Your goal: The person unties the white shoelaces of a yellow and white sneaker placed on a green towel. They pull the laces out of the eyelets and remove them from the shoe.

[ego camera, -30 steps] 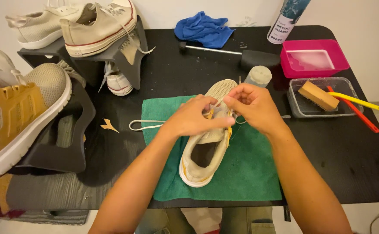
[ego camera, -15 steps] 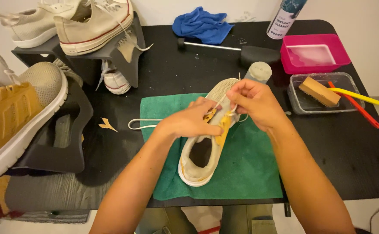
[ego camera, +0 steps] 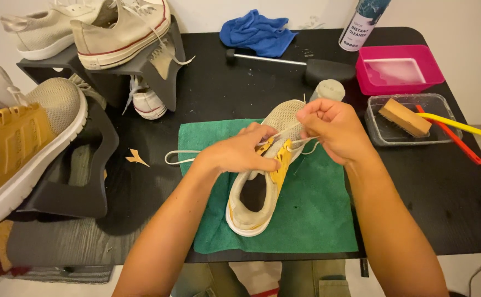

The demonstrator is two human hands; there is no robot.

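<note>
My left hand (ego camera: 240, 153) pressed the shoe (ego camera: 262, 176) down on the green towel (ego camera: 317, 214) near the tabletop's front edge; my right hand (ego camera: 328, 127) pinched its lace (ego camera: 182, 155).

Bright, even overhead light; sharp, edges perhaps slightly bowed.

Shoe-cleaning workstation, small workshop or home setup. Black bench (ego camera: 196, 82) with shoes on black racks (ego camera: 94, 165), green towel (ego camera: 317, 214) as work mat, spray can (ego camera: 361, 25), pink tub (ego camera: 402, 69) of liquid, clear tray (ego camera: 380, 129) holding a brush (ego camera: 404, 116), blue rag (ego camera: 257, 30).
</note>
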